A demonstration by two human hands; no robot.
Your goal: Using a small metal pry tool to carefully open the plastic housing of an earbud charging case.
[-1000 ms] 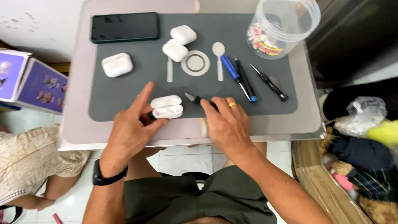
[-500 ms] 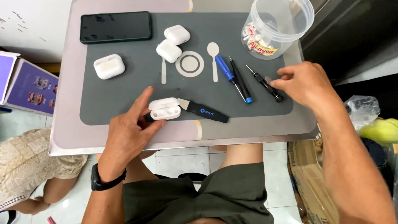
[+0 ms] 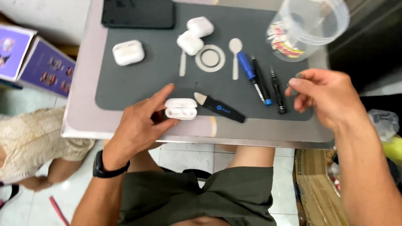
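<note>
Our left hand (image 3: 140, 125) rests on the small white glossy plastic earbud case (image 3: 181, 109), which lies near the front edge of the dark grey rubber mat (image 3: 125, 88) on the desk (image 3: 79, 121). The forefinger lies along the case's far side and the thumb presses its near side, so the hand is clamped lightly on it. The lid looks parted from the body by a thin seam.

Our right hand (image 3: 324, 94) hovers above the mat's right end, holding nothing large; its fingertips are pinched together, perhaps on something tiny, but we cannot tell what.

We judge the case light, rigid and slippery: smooth rounded plastic with no texture, so it would skate on the mat if pushed from one side only. The best hold seems across its two long flat faces, thumb against fingers, keeping clear of the lid seam and hinge, which we take to be the fragile parts.

Just beside the case, to its right, lies a black flat pry tool with a pale tip (image 3: 220, 108). Farther back are a blue-handled screwdriver (image 3: 252, 77), a black screwdriver (image 3: 277, 90), and three more white cases (image 3: 128, 52).
</note>
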